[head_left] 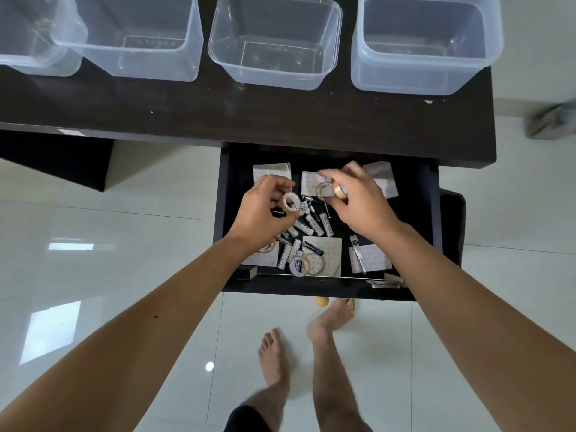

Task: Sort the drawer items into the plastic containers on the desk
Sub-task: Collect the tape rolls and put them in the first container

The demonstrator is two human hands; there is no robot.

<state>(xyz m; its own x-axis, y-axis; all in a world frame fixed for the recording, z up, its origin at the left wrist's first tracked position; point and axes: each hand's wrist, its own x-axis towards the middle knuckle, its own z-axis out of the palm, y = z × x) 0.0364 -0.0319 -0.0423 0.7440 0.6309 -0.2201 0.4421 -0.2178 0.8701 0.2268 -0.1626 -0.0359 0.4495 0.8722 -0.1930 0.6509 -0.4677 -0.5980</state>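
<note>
The open black drawer (427, 213) holds batteries (313, 226), tape rolls (307, 265), white paper sheets (330, 254) and scissors (358, 255). My left hand (260, 215) pinches a small pale tape roll (290, 202) above the drawer's left part. Over the middle, my right hand (358, 202) grips a yellowish tape roll (340, 190) and a clear tape roll (324, 191). Several clear plastic containers stand in a row on the dark desk (249, 113): one at the far left (31, 54), one left of centre (140, 57), a middle one (274, 70) and a right one (427, 79).
A glossy white tile floor surrounds the desk. My bare feet (330, 319) stand below the drawer front, with a small yellow knob (321, 301) under its edge. A blurred grey object (551, 121) lies on the floor at the right.
</note>
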